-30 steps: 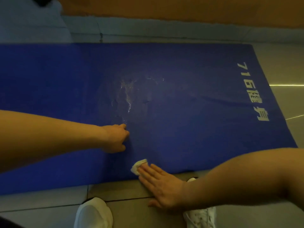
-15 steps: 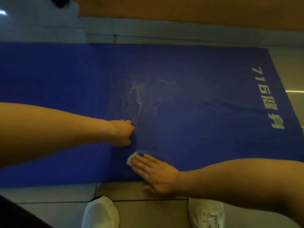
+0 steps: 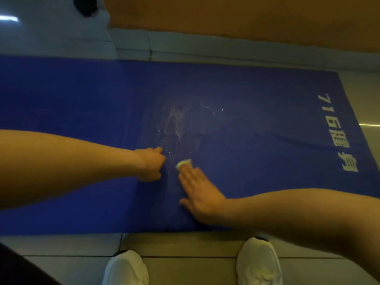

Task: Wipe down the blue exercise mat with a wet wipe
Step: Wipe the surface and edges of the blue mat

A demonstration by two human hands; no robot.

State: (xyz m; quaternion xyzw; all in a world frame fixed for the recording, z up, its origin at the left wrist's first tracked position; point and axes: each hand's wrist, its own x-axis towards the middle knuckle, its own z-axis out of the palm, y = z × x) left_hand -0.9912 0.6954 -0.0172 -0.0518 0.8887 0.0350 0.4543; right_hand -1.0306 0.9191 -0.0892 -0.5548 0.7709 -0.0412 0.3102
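The blue exercise mat (image 3: 257,161) lies across the tiled floor, with white print near its right end and a pale smeared patch (image 3: 174,124) in the middle. My right hand (image 3: 200,192) lies flat on the mat, its straight fingers pressing a small white wet wipe (image 3: 183,163) whose edge shows past the fingertips. My left hand (image 3: 151,164) is curled into a fist with its knuckles on the mat, just left of the wipe and below the smear. It holds nothing that I can see.
My two white shoes (image 3: 126,268) (image 3: 259,262) stand on the tiles at the mat's near edge. An orange wall (image 3: 246,19) with a grey skirting runs behind the mat. A dark object (image 3: 85,6) sits at the top left.
My right hand has slid the wipe from the mat's near edge away from me, up toward the smear. The left fist has stayed on the same spot.
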